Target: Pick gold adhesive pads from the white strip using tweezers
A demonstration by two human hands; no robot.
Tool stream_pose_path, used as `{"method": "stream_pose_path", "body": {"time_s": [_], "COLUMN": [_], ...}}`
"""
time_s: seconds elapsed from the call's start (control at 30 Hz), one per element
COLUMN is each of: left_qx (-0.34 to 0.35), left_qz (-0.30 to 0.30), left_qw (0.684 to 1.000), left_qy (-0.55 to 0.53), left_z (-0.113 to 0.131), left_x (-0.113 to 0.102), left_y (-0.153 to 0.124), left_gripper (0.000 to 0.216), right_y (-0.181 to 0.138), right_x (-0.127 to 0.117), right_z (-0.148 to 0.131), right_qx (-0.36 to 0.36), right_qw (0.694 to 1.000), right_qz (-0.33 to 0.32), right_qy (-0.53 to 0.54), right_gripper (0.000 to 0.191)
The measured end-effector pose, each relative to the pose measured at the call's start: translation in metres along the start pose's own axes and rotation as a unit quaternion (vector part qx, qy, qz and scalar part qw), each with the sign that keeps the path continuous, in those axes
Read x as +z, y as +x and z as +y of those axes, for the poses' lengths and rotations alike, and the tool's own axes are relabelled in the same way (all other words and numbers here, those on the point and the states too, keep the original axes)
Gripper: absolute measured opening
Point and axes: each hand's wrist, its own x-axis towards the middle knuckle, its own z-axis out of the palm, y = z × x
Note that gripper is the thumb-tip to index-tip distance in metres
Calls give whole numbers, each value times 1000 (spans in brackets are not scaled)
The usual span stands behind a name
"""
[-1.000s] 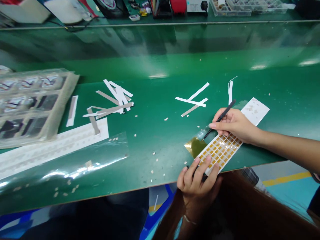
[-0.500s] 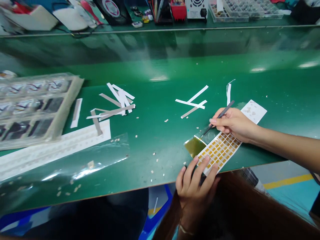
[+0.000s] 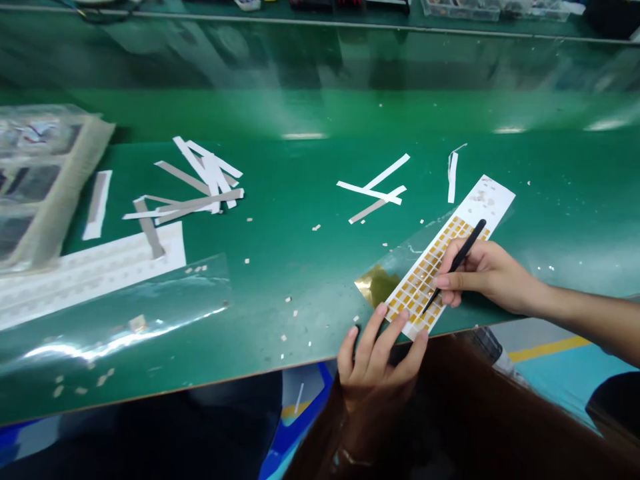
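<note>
No writing, label, brand or number could be read anywhere: the sticker sheet (image 3: 440, 257), the white paper strips (image 3: 373, 190) and the green table (image 3: 300, 267) bore no legible marks.

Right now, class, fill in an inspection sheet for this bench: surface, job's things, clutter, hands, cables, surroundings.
Surface: green mat, glossy, dotted with small chips.
Job's things: sheet of amber squares at the near edge; black tweezers with the tip on it.
Clutter: paper strips, more strips, clear film, tray at far left.
Hands: left hand pins the sheet's near end with its fingertips; right hand grips the tweezers.
Cables: nothing seen.
Surroundings: bins on the far bench; yellow line on the floor.
</note>
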Motion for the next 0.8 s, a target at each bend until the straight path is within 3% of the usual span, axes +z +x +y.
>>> {"method": "stream_pose_path", "body": {"time_s": [0.07, 0.17, 0.3, 0.8], "left_qx": [-3, -13, -15, -39], "left_qz": [5, -34, 14, -7], "left_qw": [1000, 999, 1000, 999], "left_qy": [-2, -3, 7, 10], "left_z": [0, 0, 0, 3], "left_x": [1, 1, 5, 5], "left_y": [-1, -2, -3, -2], "left_gripper": [24, 25, 23, 29], "right_y": [3, 5, 6, 9], "right_x": [0, -1, -2, -1], "right_z": [1, 2, 4, -1], "right_qx": [4, 6, -2, 15], "right_qw": [1000, 999, 999, 999], "right_qz": [-17, -34, -39, -46], "right_qy": [1, 3, 3, -18], "right_gripper": [22, 22, 24, 25]}}
